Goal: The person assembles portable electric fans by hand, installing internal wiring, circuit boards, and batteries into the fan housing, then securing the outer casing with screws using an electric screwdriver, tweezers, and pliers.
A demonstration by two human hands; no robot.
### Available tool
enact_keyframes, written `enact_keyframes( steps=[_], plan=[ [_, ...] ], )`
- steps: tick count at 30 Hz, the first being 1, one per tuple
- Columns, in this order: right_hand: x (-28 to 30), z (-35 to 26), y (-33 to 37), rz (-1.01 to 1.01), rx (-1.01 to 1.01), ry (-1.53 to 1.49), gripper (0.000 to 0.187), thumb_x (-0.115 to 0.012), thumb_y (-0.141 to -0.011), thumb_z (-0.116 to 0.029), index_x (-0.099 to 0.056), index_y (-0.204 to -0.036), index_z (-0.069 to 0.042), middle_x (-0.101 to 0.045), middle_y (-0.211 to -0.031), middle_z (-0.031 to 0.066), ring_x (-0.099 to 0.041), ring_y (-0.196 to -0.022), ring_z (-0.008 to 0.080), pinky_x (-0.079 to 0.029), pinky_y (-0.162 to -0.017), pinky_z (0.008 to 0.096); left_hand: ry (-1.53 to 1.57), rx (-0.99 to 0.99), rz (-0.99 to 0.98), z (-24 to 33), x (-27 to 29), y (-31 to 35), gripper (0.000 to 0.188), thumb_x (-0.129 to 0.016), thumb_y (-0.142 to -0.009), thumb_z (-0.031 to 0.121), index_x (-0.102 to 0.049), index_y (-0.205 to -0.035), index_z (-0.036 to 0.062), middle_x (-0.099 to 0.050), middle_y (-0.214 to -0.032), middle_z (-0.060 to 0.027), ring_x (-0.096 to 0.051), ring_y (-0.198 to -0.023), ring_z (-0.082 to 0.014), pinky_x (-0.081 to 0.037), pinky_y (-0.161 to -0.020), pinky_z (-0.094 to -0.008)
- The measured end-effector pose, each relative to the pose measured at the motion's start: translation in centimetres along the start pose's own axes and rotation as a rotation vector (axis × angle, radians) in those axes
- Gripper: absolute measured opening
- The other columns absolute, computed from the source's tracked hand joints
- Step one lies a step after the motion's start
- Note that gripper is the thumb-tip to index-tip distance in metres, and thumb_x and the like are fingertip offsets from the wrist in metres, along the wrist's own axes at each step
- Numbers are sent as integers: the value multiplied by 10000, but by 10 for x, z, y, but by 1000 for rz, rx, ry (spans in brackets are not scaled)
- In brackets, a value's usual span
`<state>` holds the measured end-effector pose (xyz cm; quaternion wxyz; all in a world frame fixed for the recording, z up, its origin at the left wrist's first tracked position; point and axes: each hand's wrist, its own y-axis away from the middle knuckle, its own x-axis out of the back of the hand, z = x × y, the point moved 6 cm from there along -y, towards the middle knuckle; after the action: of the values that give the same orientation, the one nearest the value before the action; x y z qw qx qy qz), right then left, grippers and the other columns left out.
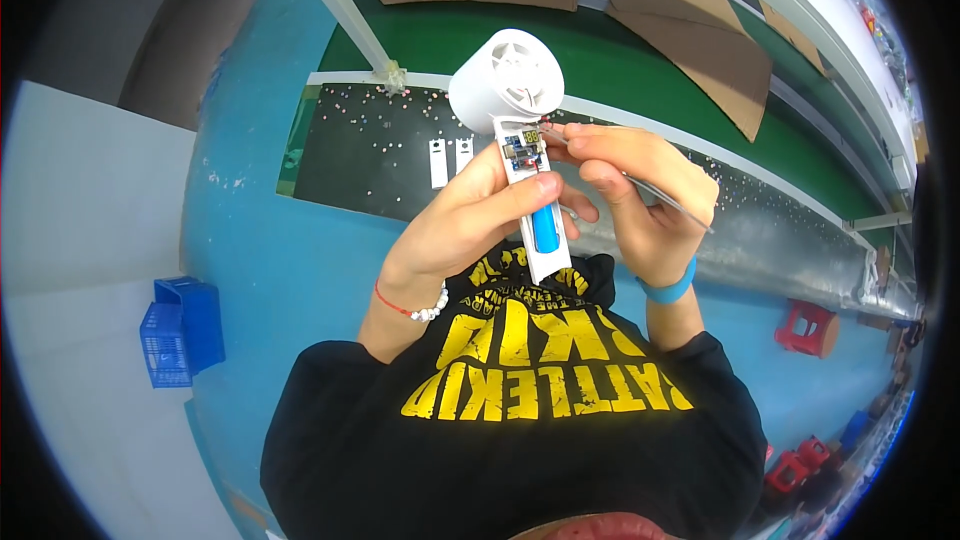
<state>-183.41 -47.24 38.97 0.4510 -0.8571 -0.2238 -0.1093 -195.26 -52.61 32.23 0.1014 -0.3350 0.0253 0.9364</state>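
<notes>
You are holding the white plastic handheld fan [520,130] with its open handle upright, long axis running twelve to six. Your left hand [470,215] is closing around the handle from nine o'clock. Your right hand [640,190], at three o'clock, is pinching thin metal tweezers [640,185], tips touching the small circuit board [524,150] above the blue battery [545,227].

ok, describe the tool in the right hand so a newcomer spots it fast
Start at the white plastic handheld fan held up mid-frame by the left hand. The right hand beside it pinches thin silver metal tweezers, tips at the fan's exposed circuit board: the only slender metal rod there.
</notes>
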Motion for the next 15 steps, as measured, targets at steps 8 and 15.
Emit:
enact_keyframes(
  steps=[8,15],
  plan=[
    [7,19,-6,-63,-265,-321,98,-671,-829,11,-692,-921,36,-702,-859,106,-669,-775,164,-528,-688,271,-120,31,-5,1,-1,3,420,-522,-959,147,-369,-1308,-27,-556,-1158,-135,-641,-888,-193,-539,-725,-285],
    [-1,15,9,112,-448,-467,107,-644,-871,-11,-687,-957,37,-680,-845,94,-616,-695,108,-501,-617,224,-92,61,-68,-8,-4,2,378,-501,-971,147,-374,-1282,-25,-586,-1099,-130,-639,-881,-189,-533,-732,-297]
  ],
)
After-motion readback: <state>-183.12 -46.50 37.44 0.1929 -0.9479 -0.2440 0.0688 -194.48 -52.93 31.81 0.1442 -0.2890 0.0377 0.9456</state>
